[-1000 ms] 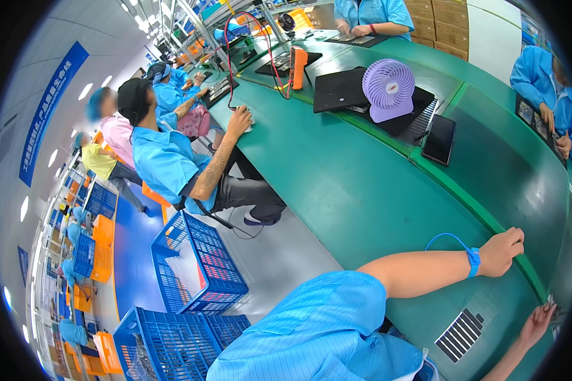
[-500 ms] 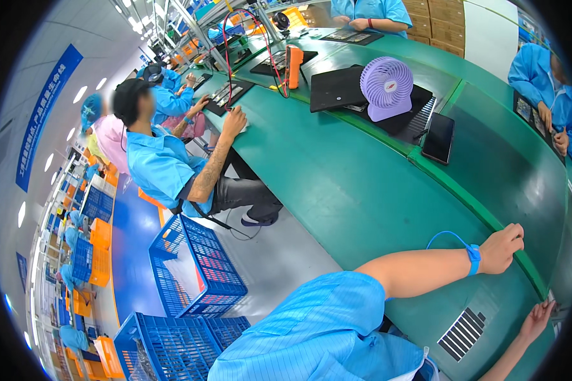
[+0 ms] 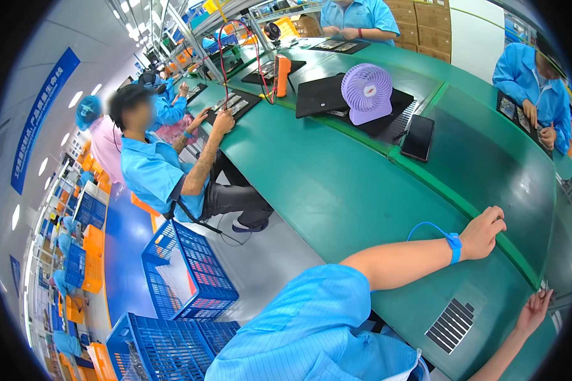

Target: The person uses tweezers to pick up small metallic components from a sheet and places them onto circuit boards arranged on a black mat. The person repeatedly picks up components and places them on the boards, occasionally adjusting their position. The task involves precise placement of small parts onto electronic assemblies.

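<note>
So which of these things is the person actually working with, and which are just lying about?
In hand:
- left hand rests on the green raised rail
- right hand touches the bench edge
- blue wrist strap

Lying about:
- purple fan
- black phone
- striped black-and-white strip
- blue crates

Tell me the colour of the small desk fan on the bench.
Pale purple desk fan, clearest in the head view.

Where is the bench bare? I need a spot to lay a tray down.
The widest free patch of the green bench lies between the black phone, the seated neighbour's forearm and the left hand. The dark belt past the raised green rail is also bare. It is crowded around the purple fan and black mats.
</note>
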`<state>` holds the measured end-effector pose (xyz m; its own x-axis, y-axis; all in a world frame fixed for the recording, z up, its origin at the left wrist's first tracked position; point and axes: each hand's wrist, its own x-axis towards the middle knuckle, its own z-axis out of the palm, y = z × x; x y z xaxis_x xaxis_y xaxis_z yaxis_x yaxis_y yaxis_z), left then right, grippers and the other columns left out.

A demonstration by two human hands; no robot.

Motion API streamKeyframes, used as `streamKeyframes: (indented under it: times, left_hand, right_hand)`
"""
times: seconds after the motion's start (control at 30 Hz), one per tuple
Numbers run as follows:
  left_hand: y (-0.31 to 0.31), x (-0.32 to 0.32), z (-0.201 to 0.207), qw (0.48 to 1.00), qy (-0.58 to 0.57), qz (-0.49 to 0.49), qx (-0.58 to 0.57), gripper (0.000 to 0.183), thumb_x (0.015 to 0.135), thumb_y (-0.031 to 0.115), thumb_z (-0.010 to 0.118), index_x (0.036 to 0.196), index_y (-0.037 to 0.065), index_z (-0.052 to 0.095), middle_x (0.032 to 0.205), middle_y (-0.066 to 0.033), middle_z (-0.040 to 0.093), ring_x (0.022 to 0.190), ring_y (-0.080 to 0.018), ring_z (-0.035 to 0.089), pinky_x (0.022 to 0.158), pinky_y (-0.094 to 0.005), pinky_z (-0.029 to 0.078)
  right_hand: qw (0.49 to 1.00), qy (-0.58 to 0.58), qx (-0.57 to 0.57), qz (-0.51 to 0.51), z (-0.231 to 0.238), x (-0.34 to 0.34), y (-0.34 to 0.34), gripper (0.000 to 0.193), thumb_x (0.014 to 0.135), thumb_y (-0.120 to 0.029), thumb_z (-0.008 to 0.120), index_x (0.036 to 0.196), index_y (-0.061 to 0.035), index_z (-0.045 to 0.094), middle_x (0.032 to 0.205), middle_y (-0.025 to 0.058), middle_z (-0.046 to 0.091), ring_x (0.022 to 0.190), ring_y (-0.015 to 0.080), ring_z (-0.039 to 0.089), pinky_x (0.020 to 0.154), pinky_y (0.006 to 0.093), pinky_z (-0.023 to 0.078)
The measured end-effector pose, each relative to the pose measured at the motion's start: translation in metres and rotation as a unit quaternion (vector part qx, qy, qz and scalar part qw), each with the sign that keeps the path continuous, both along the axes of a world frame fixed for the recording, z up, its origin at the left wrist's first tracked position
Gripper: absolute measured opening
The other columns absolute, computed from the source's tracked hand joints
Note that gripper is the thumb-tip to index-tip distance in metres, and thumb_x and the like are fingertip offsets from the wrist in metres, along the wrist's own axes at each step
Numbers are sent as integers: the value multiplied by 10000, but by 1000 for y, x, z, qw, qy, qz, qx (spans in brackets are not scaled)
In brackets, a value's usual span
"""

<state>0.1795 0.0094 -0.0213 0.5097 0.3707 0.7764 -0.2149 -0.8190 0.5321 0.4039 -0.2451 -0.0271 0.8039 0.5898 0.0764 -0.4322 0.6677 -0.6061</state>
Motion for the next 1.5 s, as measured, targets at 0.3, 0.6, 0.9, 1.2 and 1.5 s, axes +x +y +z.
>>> streamKeyframes:
  times: [0.3,0.6,0.9,1.2,1.5]
  left_hand:
    - [2,-2,-3,999,8,3,-38,300,660,-131,497,931,-9,536,1072,-156,430,892,-313,503,711,-367,450]
    - [4,-4,-2,995,18,-5,-97,293,686,-111,505,954,4,531,1088,-141,430,786,-273,516,646,-349,438]
    - [0,-5,4,991,43,-9,-125,298,689,-135,482,950,1,530,1041,-132,427,724,-283,515,599,-376,420]
    - [0,-3,-3,997,-6,-1,-78,295,703,-161,457,948,-15,536,983,-140,428,752,-309,517,631,-390,424]
    - [-8,-7,3,999,-20,-9,-43,295,684,-151,466,948,-32,518,998,-157,432,804,-327,515,671,-380,439]
  right_hand:
    - [1000,21,-18,0,2,-9,4,169,981,-109,452,1002,51,503,779,68,473,522,81,302,475,223,284]
    - [996,55,-51,-54,-5,-8,6,174,979,-115,460,1001,51,504,770,61,476,515,74,307,483,217,290]
    - [996,38,-64,-39,-10,-3,4,200,994,-151,440,922,32,476,782,47,451,515,73,301,481,217,284]
    - [995,45,-76,-55,-1,-19,12,220,992,-170,450,896,26,480,760,41,445,504,68,292,461,219,276]
    - [993,51,-82,-71,5,-21,16,233,984,-187,473,887,23,496,731,35,461,489,60,274,454,213,266]
